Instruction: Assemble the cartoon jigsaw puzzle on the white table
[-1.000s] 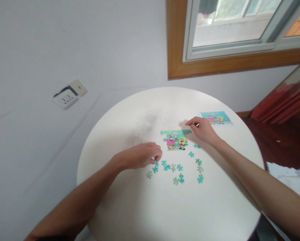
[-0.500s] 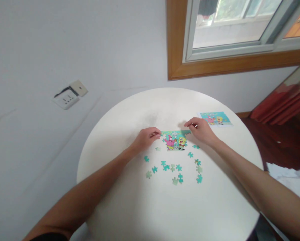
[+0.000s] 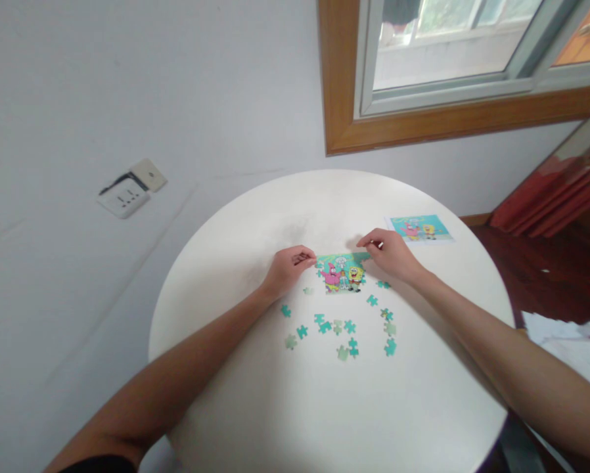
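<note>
A partly assembled jigsaw puzzle (image 3: 343, 272) with pink and yellow cartoon figures on turquoise lies flat on the table. My left hand (image 3: 289, 269) is at its upper left corner, thumb and fingers pinched together on the edge. At the upper right corner is my right hand (image 3: 392, 253), its fingers curled and closed; what lies between the fingertips is hidden. Close below my right hand is a turquoise puzzle piece (image 3: 384, 284). A pale piece (image 3: 308, 290) rests left of the puzzle. Several loose pieces, such as a turquoise one (image 3: 390, 347), are scattered nearer to me.
The round white table (image 3: 255, 407) stands against a pale wall (image 3: 152, 79) with a socket (image 3: 123, 197). A reference picture (image 3: 422, 228) lies at the back right. Beyond the right edge are white papers (image 3: 566, 345) and a red curtain (image 3: 546, 194).
My right fingertips have come down slightly onto the upper right corner of the puzzle. My left hand stays at the left corner. The whole view has shifted a little.
</note>
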The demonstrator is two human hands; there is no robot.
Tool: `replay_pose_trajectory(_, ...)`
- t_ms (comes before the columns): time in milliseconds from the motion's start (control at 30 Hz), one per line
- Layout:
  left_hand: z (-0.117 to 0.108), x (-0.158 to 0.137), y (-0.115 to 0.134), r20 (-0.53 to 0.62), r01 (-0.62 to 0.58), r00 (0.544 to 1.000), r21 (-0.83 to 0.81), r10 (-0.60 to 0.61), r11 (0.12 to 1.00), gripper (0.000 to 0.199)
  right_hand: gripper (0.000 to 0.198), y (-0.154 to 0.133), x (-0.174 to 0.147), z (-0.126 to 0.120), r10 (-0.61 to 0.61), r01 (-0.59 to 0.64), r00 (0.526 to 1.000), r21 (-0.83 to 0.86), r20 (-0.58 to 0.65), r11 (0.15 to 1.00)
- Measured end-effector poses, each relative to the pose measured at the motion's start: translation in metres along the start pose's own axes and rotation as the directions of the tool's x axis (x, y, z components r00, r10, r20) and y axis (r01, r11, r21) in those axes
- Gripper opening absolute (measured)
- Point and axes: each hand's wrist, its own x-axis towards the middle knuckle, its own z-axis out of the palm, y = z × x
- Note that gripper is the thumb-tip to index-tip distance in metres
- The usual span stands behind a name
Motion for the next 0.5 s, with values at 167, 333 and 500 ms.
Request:
replay_pose_trajectory(167, 0.0009, 0.0004, 0.0038, -0.010, 0.003, 1.000, 0.078, -0.002, 0.997, 0.017, 0.028, 0.0008, 0.0001, 0.0006, -0.007, 0.007, 1.000, -0.011, 0.005, 1.000)
replay_pose_trajectory(333, 0.0013, 0.0016, 0.0032, -0.019, -0.012, 1.000, 0.142, 0.015, 0.990, 0.019, 0.029, 0.0005, 0.0001, 0.0009, -0.013, 0.013, 1.000, -0.011, 0.009, 1.000)
replay_pose_trajectory(500, 0.0016, 0.0015, 0.0053, -0.020, -0.040, 0.999, 0.197, 0.045, 0.980, 0.017, 0.029, 0.0012, 0.0002, 0.0019, -0.011, 0.011, 1.000, -0.010, 0.012, 1.000)
